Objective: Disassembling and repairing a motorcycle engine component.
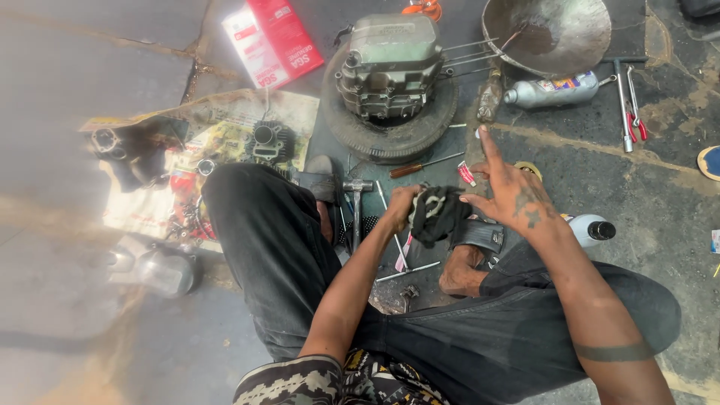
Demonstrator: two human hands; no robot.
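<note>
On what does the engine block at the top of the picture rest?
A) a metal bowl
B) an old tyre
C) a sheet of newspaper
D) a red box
B: the grey engine block sits in the middle of the old tyre lying flat on the floor.

An engine block sits on a tyre on the floor, with a metal bowl, a silver bottle, a red carton, a hammer, a screwdriver and a parts-strewn newspaper lying around it.
</note>
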